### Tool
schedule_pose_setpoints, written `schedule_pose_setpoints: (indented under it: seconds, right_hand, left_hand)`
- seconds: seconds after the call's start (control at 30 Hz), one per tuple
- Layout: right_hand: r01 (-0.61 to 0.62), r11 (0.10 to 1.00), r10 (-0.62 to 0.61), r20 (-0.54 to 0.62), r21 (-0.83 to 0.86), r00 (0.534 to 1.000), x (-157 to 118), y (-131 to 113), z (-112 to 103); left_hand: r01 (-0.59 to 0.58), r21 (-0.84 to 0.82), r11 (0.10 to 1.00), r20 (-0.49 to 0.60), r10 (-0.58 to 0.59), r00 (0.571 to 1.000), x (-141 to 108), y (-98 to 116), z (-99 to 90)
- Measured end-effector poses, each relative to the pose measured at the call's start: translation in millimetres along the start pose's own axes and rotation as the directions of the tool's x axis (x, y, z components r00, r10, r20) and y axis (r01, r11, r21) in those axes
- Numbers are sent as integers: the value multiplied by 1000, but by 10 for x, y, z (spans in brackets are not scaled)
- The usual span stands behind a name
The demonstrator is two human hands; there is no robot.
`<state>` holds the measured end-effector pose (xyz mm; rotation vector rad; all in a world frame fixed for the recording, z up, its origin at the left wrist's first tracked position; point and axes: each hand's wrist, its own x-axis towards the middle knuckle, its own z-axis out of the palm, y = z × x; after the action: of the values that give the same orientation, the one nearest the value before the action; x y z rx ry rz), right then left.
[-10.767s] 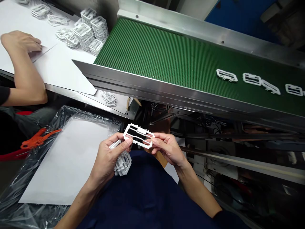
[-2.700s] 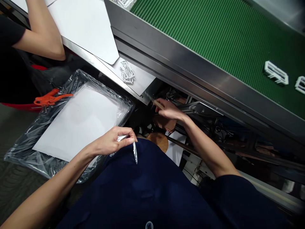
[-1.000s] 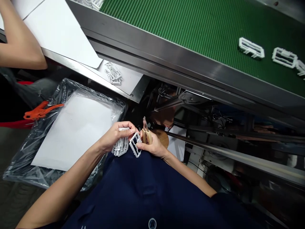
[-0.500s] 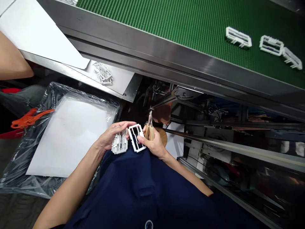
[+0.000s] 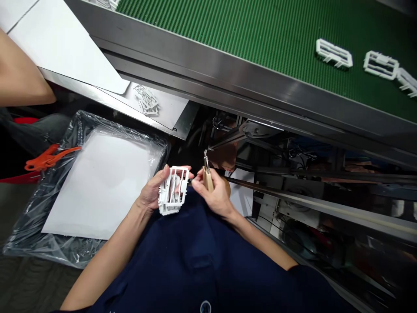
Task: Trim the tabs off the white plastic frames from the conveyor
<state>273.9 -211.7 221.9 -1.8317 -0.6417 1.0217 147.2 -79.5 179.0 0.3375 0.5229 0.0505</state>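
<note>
- Left hand (image 5: 153, 189): we observe it closed on a stack of white frames (image 5: 183, 186); the stack lies between thumb and fingers, top frame slightly askew.
- Right hand (image 5: 217, 196): we note it wrapped around the tan handles of the pliers (image 5: 208, 179), tips pointing away from us, just beside the frames.
- Beyond both, we record more frames on the green belt (image 5: 234, 39).
</note>
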Motion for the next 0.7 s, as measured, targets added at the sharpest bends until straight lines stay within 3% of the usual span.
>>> schedule_pose_setpoints:
  seconds: [0.07, 0.13, 0.23, 0.4, 0.7]
  right_hand:
    - [114, 947, -107, 39, -299, 993, 42, -56, -249]
    - [237, 814, -176, 165, -530, 971, 92, -128, -486]
    - [355, 622, -151, 338, -698, 929, 151, -242, -717]
    - [427, 466, -97, 435, -775, 895, 206, -372, -777]
    - [500, 402, -96, 508, -767, 856, 257, -428, -768]
  left_hand:
    - [21, 18, 1000, -18, -21, 1000, -27, 28, -8]
    - [33, 52, 998, -12, -32, 999, -46, 42, -18]
    - [38, 109, 993, 17, -40, 999, -53, 40, -30]
    - [34, 130, 991, 70, -43, 997, -50, 34, -23]
    - [44, 136, 990, 74, -55, 996, -65, 39, 2]
